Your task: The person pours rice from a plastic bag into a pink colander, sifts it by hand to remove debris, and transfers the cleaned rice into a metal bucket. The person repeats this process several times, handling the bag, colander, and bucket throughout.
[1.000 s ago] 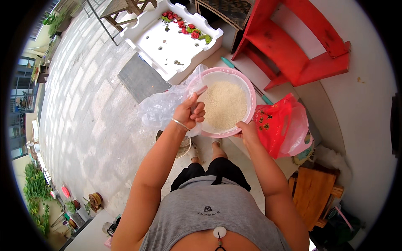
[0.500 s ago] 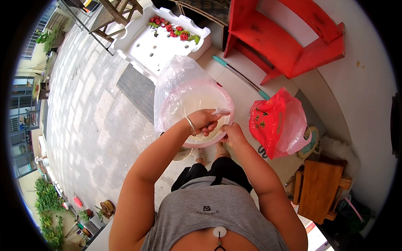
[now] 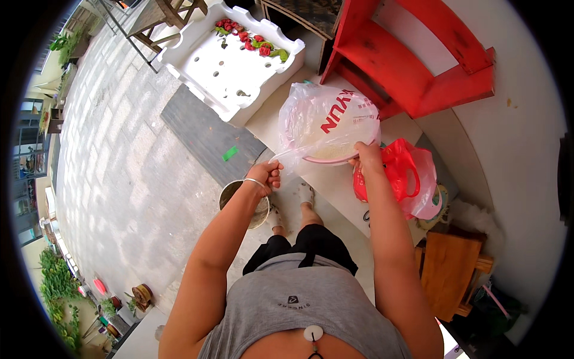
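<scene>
My L hand (image 3: 266, 176) clamped on gathered end of see-through bag (image 3: 305, 116); R hand (image 3: 369, 157) clamped on near-R rim of pink basin (image 3: 327, 161). Basin ahead of me, bag draped over top. R side tight: red bag (image 3: 402, 167) just beside R hand, red bench (image 3: 388, 54) close past far-R rim. Foam box (image 3: 203, 75) far L. Bucket (image 3: 258, 220) near L, below L wrist. Wide paving (image 3: 119, 155) runs off L.

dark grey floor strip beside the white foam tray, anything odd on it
Yes: a bright green rectangular scrap lies on the dark grey floor strip, beyond the left hand. It stands out as the only green patch there.
</scene>
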### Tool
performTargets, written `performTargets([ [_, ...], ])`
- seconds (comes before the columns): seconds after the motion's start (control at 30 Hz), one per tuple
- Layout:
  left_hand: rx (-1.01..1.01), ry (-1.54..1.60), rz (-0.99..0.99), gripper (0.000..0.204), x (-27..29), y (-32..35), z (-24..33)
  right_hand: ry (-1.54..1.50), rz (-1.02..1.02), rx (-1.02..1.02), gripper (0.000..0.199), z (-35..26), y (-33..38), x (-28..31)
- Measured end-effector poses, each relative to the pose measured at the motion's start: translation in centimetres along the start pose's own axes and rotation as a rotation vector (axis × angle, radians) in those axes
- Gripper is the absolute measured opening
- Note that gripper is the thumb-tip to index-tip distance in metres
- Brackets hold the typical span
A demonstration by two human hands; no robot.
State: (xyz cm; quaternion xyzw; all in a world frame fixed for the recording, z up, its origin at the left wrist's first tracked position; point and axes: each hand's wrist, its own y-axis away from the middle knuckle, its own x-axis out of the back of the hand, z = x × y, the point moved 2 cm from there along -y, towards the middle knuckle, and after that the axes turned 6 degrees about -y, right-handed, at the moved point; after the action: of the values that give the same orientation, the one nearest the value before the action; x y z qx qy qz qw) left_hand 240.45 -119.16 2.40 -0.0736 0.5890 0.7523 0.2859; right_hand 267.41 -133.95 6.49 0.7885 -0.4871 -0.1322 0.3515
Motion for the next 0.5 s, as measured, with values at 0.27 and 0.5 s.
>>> performTargets([
  [0.27, -0.495, 0.076, -0.104, 0.015, -3.6, -0.3, 4.8, 1.197, 0.171, 0.556, 0.046, -8.1, -5.9, -6.0],
  [0.5, -0.604, -0.042, 0.005, 0.012, -3.1, 0.1, 3.5, 1.611, 0.018, 0.749, 0.052, -5.5, -5.4, -13.0],
])
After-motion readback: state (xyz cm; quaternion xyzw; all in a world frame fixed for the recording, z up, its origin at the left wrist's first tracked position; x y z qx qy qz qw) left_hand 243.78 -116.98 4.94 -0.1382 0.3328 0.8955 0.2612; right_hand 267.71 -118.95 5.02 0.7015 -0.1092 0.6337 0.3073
